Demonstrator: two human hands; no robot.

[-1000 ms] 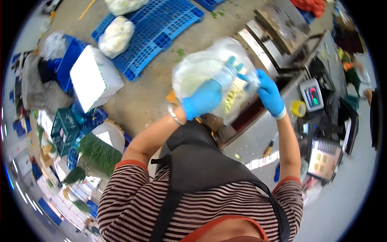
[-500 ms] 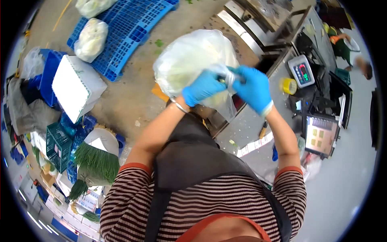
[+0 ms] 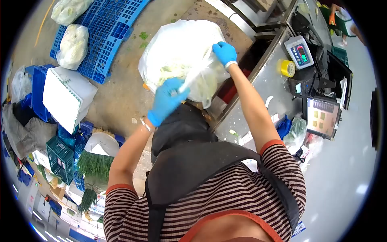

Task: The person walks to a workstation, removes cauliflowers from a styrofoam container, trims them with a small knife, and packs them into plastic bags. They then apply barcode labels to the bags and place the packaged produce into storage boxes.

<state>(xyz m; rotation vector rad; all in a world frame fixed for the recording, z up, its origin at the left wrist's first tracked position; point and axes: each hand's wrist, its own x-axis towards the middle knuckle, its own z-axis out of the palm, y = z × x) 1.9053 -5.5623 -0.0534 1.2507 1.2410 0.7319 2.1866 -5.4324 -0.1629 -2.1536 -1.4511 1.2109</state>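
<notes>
A large, translucent white plastic bag (image 3: 181, 44) with pale green vegetables inside bulges in front of me. My left hand (image 3: 166, 101), in a blue glove, is at the bag's near left side, its fingers curled round a twisted white strip of the plastic. My right hand (image 3: 225, 53), also gloved in blue, is closed on the bag's right edge. Loose plastic stretches between the two hands and hangs down toward my dark apron (image 3: 189, 169).
At the right, a metal table (image 3: 258, 97) bears a digital scale (image 3: 299, 52), yellow tape (image 3: 288, 68) and a screen (image 3: 322, 117). Left are a blue pallet (image 3: 107, 36) with filled bags, a white foam box (image 3: 66, 94), a green crate (image 3: 60, 159) and green stalks (image 3: 94, 165). Another person's arm (image 3: 333, 16) shows top right.
My hands, close together at the bag's gathered top half a second ago, have moved apart, the left toward me and the right up and away. The bag's top has spread, and the view has shifted.
</notes>
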